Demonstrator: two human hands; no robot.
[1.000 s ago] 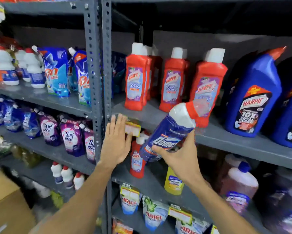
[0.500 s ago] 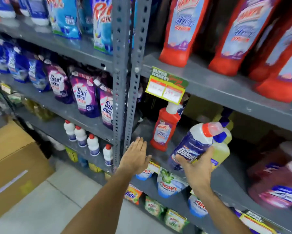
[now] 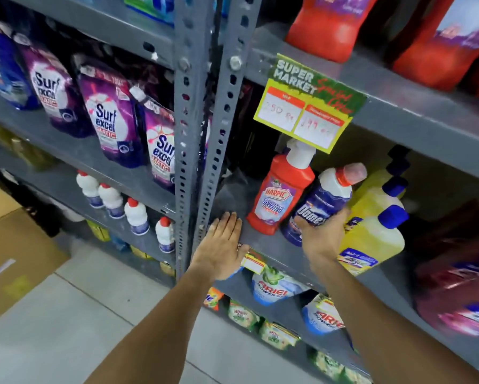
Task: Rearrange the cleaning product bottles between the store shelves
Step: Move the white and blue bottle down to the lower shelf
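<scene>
My right hand (image 3: 320, 234) grips a blue-and-white Domex bottle (image 3: 325, 198) with a red cap, tilted, its base low on the grey middle shelf (image 3: 277, 253). The bottle sits between a red Harpic bathroom cleaner bottle (image 3: 281, 192) on its left and yellow bottles with blue caps (image 3: 376, 231) on its right. My left hand (image 3: 221, 245) lies flat, fingers spread, on the front edge of that same shelf beside the upright post (image 3: 205, 128), holding nothing.
Red Harpic bottles (image 3: 327, 26) stand on the shelf above, behind a price tag (image 3: 307, 106). Purple Surf Excel pouches (image 3: 111, 117) and small white bottles (image 3: 135, 214) fill the left rack. Ariel pouches (image 3: 274, 286) lie below. A cardboard box (image 3: 11, 250) sits on the floor.
My right hand has carried the Domex bottle down from the upper shelf level onto the middle shelf beside the red Harpic bottle. My left hand dropped from the upper shelf edge to this shelf's edge.
</scene>
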